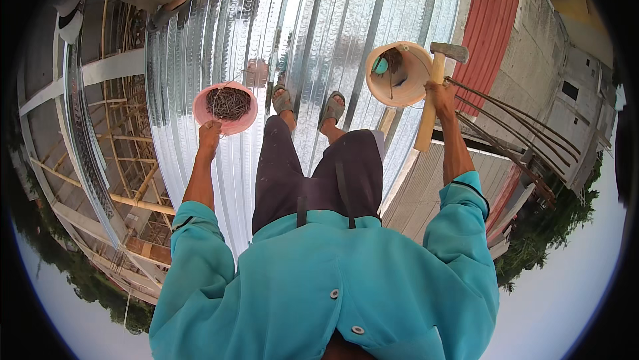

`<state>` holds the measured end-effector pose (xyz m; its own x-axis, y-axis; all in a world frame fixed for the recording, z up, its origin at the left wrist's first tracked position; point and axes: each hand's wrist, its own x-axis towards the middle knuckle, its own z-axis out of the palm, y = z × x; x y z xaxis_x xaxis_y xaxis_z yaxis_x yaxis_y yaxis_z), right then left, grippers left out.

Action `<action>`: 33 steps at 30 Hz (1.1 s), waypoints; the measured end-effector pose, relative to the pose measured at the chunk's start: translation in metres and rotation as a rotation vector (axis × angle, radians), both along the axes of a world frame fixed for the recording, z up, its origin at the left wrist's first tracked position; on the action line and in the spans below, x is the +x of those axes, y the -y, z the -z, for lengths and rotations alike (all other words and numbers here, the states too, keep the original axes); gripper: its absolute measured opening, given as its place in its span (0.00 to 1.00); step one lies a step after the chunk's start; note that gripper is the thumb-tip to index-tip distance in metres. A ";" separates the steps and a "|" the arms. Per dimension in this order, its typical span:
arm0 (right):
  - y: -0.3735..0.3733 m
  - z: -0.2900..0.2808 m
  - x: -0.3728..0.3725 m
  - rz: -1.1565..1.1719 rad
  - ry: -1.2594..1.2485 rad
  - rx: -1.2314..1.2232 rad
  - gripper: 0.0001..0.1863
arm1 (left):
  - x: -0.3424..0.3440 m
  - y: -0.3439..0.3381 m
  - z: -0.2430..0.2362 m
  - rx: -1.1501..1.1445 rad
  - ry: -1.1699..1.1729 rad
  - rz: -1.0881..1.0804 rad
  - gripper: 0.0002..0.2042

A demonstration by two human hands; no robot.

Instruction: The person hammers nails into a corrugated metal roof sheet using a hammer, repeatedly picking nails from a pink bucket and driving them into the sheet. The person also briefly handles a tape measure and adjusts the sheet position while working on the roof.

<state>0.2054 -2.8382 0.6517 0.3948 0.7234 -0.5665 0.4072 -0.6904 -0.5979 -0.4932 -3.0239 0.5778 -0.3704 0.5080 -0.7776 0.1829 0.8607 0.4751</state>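
Note:
My left hand is closed at the near rim of a pink bucket. Inside the bucket lies a heap of thin dark metal pieces, like nails or cut wire. A hammer with a pale wooden handle and a grey steel head is gripped in my right hand, head pointing away from me. Against that hand sits a peach-coloured bucket, tilted so its inside shows; whether the same hand also holds it, I cannot tell. A round teal thing and a dark clump are in it.
I stand in sandals on shiny ribbed metal sheets. Open framing with bamboo poles drops away at the left. Another person's foot is at the far left. Bent steel rods and a red ribbed panel lie right.

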 end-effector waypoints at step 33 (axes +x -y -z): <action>0.209 0.274 0.110 0.256 0.347 0.387 0.16 | 0.558 -0.304 0.195 0.525 0.213 0.898 0.15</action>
